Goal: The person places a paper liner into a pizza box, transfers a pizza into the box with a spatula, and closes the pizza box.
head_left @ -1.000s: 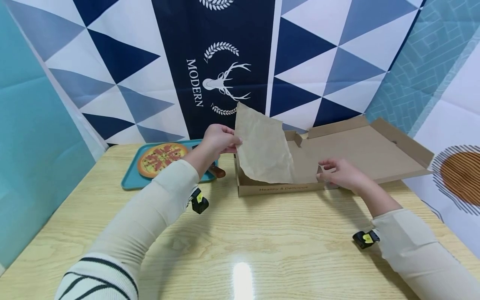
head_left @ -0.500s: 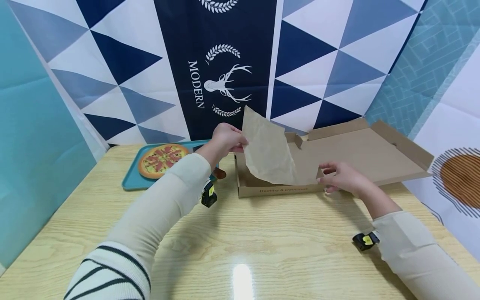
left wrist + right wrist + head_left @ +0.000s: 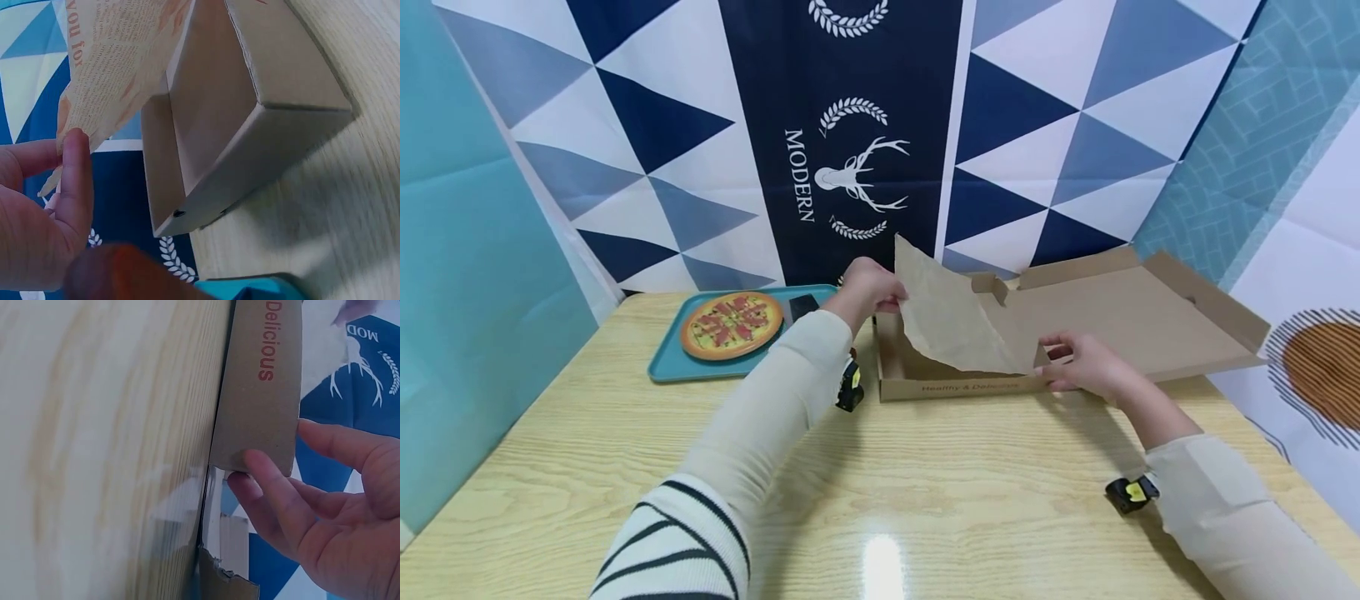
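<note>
My left hand [image 3: 870, 287] pinches the left edge of a thin brown paper sheet [image 3: 951, 315], printed with newspaper-style text in the left wrist view. The sheet slants over an open cardboard pizza box [image 3: 955, 389], its lower edge down along the front wall. My right hand [image 3: 1088, 367] holds the box's front right corner. In the right wrist view, fingertips [image 3: 253, 457] press the outside of the lettered wall, and the thumb lies at its upper edge. Part of the box interior is hidden behind the sheet.
The box lid [image 3: 1120, 312] lies folded back to the right. At the left, a teal tray [image 3: 662, 364] bears a pizza [image 3: 732, 325] and a dark-bladed tool [image 3: 803, 306], partly behind the left arm. Patterned cloth [image 3: 850, 100] hangs behind the wooden table [image 3: 925, 500].
My left hand has moved right and slightly down, tilting the paper sheet lower over the box. The right hand stays at the box corner. More of the tray shows as the arm shifts.
</note>
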The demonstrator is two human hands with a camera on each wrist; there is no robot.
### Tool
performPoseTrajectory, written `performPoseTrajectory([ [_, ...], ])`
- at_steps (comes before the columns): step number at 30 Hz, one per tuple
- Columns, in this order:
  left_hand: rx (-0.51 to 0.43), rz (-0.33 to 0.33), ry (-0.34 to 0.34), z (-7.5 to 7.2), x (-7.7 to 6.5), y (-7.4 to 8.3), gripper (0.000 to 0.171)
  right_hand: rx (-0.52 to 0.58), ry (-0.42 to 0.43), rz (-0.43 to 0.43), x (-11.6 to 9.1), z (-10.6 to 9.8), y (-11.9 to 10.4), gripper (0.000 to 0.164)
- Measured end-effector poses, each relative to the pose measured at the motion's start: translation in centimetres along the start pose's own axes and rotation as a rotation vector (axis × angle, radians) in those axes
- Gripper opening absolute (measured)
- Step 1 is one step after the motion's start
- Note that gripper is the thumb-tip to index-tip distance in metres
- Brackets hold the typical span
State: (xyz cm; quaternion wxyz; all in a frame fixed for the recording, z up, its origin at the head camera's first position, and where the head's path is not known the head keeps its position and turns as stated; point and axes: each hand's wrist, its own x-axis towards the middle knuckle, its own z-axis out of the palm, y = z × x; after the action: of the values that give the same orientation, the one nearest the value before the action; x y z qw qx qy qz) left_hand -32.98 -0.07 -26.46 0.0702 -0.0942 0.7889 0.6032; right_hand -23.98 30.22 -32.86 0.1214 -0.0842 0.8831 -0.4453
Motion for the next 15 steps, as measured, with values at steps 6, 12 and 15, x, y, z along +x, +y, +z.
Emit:
performPoseTrajectory([
  [6, 0.053, -0.043, 0.025, 1.1, 0.9, -0.7, 0.020, -0.020, 0.000, -0.002, -0.1, 0.0, 0.0, 0.068],
  [12, 0.054, -0.062, 0.038, 1.6, 1.4, -1.2, 0.032, -0.038, 0.001, -0.006, -0.1, 0.1, -0.1, 0.068],
  [15, 0.077, -0.071, 0.058, 1.7, 1.6, -1.5, 0.034, -0.041, -0.002, -0.009, 0.0, 0.1, -0.1, 0.068],
])
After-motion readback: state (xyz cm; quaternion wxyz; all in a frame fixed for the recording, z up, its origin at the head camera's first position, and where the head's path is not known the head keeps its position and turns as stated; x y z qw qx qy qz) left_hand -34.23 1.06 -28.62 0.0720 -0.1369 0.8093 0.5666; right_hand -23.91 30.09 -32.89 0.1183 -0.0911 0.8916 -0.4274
